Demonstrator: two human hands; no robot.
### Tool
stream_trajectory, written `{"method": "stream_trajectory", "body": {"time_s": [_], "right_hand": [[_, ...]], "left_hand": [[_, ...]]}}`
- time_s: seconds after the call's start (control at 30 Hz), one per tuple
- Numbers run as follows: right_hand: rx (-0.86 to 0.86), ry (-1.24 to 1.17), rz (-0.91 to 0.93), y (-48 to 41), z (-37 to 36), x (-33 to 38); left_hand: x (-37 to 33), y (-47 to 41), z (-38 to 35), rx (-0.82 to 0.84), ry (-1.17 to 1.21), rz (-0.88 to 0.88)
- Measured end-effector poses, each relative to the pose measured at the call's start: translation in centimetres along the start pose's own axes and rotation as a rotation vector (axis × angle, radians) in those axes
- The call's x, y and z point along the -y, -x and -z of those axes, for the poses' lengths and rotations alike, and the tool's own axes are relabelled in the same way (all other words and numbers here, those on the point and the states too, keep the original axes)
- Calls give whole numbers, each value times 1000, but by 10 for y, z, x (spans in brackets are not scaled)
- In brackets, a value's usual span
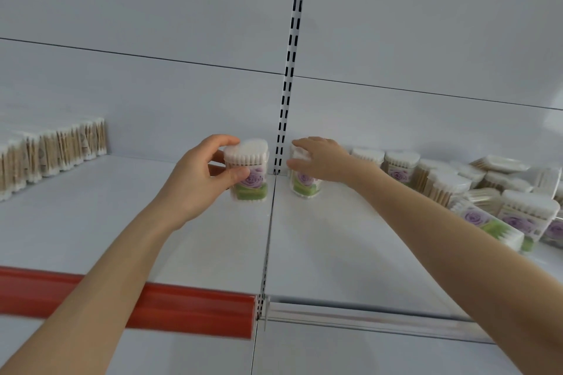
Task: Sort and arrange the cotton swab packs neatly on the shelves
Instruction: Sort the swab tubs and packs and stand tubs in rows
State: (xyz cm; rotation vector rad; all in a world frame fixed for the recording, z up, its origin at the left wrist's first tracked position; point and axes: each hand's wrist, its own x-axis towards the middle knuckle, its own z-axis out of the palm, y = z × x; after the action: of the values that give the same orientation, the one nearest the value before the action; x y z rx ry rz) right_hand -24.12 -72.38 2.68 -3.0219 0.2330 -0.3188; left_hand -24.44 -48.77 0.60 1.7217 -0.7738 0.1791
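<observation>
Left hand: it is curled round the held pack, with the thumb on the front and the fingers on the top and far side
Held pack: it is kept upright, so its long side runs up and down; the white cotton tips are at the top, and the purple flower label is turned toward the person
Place of held pack: it is seen just left of the post, over the left shelf; whether its bottom is touching the shelf cannot be told
Right hand: it is laid over the standing pack, and the top of that pack is pinched between the fingers and the thumb
Standing pack: it is set upright on the right shelf, just right of the post and near the back wall; its tips are up and its flower label is faced forward
Two packs: they are kept apart, with the post between them
Row of packs: it is lined up on the far left, all upright and pressed close
Heap of packs: it is piled on the far right; some are upright, and some are tipped or laid flat
Red strip: it is fixed along the front edge of the left shelf
</observation>
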Motion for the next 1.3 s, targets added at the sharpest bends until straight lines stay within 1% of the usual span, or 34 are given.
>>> {"method": "stream_trajectory", "body": {"time_s": [0.1,0.13,0.17,0.23,0.3,0.33,0.4,0.47,0.53,0.6,0.73,0.77,0.8,0.87,0.9,0.97,1.03,1.1,1.2,1.3], "right_hand": [[46,-37,12,2,0,-4],[32,-59,26,5,3,-4],[-11,-88,46,8,7,-4],[-188,-226,72,18,22,-2],[-371,-473,46,32,37,0],[-403,-600,32,41,44,1],[-351,-785,51,60,55,5],[-257,-854,134,79,62,8],[-180,-838,215,93,67,11],[-130,-802,236,103,69,14],[-166,-690,132,111,69,12],[-177,-653,102,113,67,10],[-192,-623,72,113,64,6],[-228,-584,2,113,56,-1],[-238,-569,-29,112,51,-3],[-222,-526,-59,111,40,-3],[-199,-499,-66,110,30,1],[-211,-486,-68,107,25,5],[-220,-464,-67,102,23,7],[-209,-475,-67,99,22,6]], "left_hand": [[-4,1,-1,14,-3,-1],[-5,2,-1,21,-3,-1],[-6,2,-1,28,1,0],[-9,3,-1,48,27,9],[-13,3,-3,75,73,17],[-15,3,-4,88,100,22],[-21,4,-8,115,156,32],[-27,3,-14,139,206,41],[-34,2,-21,160,225,40],[-42,2,-28,187,213,28],[-51,4,-40,232,142,35],[-51,7,-42,224,90,41],[-51,11,-43,214,-20,37],[-46,23,-45,234,-373,10],[-42,29,-46,278,-532,3],[-33,41,-50,386,-714,20],[-23,48,-54,476,-795,47],[-16,53,-57,539,-884,67],[-12,57,-58,512,-917,23],[-13,58,-58,495,-919,20]]}}
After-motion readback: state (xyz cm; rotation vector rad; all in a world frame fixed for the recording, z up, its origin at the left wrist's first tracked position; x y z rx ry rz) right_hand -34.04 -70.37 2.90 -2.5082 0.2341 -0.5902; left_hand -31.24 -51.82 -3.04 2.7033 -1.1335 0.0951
